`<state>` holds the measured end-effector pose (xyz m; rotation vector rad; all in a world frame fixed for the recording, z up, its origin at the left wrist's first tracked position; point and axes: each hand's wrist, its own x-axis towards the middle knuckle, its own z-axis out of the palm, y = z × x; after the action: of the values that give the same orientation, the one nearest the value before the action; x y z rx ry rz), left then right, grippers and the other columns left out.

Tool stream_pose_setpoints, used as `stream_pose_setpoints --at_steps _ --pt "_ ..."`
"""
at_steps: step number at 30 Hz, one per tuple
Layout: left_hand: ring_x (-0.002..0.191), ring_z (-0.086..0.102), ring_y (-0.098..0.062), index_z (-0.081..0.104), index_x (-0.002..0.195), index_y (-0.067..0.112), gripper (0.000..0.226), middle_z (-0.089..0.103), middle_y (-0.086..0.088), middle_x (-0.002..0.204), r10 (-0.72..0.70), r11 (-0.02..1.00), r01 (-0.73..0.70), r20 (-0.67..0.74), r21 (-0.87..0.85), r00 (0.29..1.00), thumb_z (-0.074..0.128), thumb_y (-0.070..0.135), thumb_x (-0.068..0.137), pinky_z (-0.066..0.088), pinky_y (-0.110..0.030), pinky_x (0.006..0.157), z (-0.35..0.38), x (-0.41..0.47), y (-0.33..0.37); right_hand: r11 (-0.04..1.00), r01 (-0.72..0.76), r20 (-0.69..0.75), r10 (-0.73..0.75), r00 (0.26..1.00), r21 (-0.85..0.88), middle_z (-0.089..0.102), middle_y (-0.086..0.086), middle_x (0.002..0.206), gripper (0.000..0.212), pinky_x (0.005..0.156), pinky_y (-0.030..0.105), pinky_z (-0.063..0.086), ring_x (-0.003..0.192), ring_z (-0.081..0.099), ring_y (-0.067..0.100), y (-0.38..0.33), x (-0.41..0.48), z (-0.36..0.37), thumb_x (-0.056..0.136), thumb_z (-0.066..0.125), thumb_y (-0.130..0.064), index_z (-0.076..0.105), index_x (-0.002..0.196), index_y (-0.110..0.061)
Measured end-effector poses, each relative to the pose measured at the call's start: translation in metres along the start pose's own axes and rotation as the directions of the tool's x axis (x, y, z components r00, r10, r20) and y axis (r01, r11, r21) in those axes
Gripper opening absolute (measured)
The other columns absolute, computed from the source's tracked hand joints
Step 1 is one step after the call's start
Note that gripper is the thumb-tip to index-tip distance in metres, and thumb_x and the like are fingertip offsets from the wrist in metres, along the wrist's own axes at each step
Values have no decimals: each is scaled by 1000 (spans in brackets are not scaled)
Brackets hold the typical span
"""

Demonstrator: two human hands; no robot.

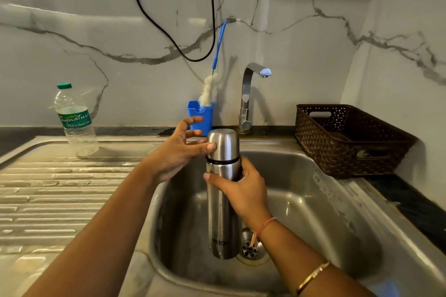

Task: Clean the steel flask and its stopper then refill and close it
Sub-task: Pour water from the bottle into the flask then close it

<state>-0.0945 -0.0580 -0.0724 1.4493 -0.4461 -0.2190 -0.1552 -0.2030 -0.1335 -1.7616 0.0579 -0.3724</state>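
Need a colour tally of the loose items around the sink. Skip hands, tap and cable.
Steel: 1, flask
Blue: 2, brush holder and bottle brush (blue handle, white bristles)
Brown: 1, basket
Clear: 1, plastic bottle with a green cap
Total: 5
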Motion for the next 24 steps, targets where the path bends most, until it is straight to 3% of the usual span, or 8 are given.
stream_pose_setpoints --at_steps 2,5,8,11,16,20,22,24 --pt "92 63 -12 53 122 20 58 53 -11 113 -4 1000 4 84 2 996 72 4 69 54 -24 85 -2 -4 3 999 -6 -36 5 999 -32 69 -11 88 49 77 29 55 81 65 5 -2 -1 -1 60 85 -39 60 102 -32" --pt "99 65 -15 51 129 12 58 59 -12 113 -43 997 54 169 -58 985 65 6 73 54 -24 86 6 -8 11 997 -9 -85 2 996 -78 68 -13 85 47 74 26 53 78 63 1 -5 -2 -3 61 84 -42 58 99 -34" --pt "106 61 -14 47 130 26 73 57 -3 121 -36 983 5 166 186 985 81 16 67 53 -25 88 23 -9 16 984 6 -84 -21 996 -177 65 -16 80 46 69 22 50 74 61 -1 -9 -5 -4 62 82 -47 55 97 -36" --pt "101 58 -13 40 129 36 89 51 7 116 -2 935 -36 108 351 994 88 30 54 53 -22 78 40 -11 17 970 24 -56 -39 998 -243 60 -19 75 48 64 18 46 69 56 -3 -13 -7 -3 64 79 -52 51 100 -36" --pt "81 65 -9 53 115 29 74 61 2 101 119 979 -114 -19 170 993 86 17 51 54 -23 70 39 -8 10 988 84 33 -80 996 -129 68 -15 91 58 76 20 52 84 64 1 -11 -7 -1 59 82 -48 54 108 -38" --pt "89 66 -21 54 113 25 72 68 -8 102 55 998 -49 137 -43 989 82 10 49 56 -33 77 19 -8 5 990 56 204 -83 975 133 71 -2 102 66 87 43 55 95 68 15 -4 0 -2 49 87 -38 62 109 -24" --pt "89 67 -21 53 117 25 80 70 -6 99 15 993 6 180 -120 984 83 9 44 56 -32 74 10 -9 4 988 42 258 -80 963 149 72 0 101 66 87 45 54 94 68 18 -3 1 -1 49 86 -38 63 108 -21" --pt "84 68 -17 53 119 27 100 71 -1 93 -29 986 53 150 -157 988 94 14 28 57 -30 70 7 -9 3 994 35 220 -57 974 105 72 -3 96 64 85 44 55 89 69 15 -4 -1 2 47 85 -44 64 103 -24"
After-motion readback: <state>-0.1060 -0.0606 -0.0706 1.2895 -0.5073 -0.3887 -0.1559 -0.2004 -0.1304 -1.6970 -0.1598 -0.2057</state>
